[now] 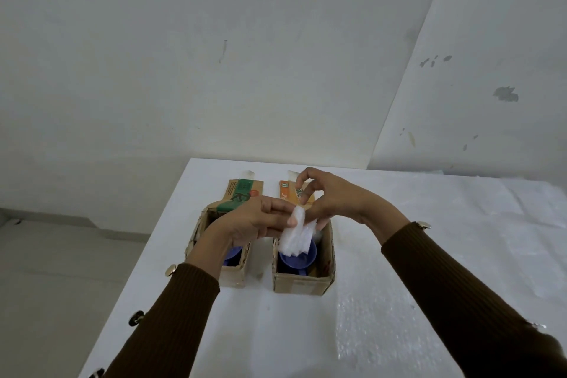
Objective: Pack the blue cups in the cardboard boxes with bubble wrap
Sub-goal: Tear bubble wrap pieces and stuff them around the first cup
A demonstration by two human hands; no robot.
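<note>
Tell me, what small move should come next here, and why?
Probably lower the wrap into the cup in the right box. The left hand and right hand hold the wrap bunched just above that cup, its lower edge near the rim, and the box is open.

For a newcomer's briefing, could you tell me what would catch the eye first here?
The left hand and right hand hold white bubble wrap over the blue cup in the right cardboard box, mid-table. Beside it, the left cardboard box holds another blue cup.
</note>
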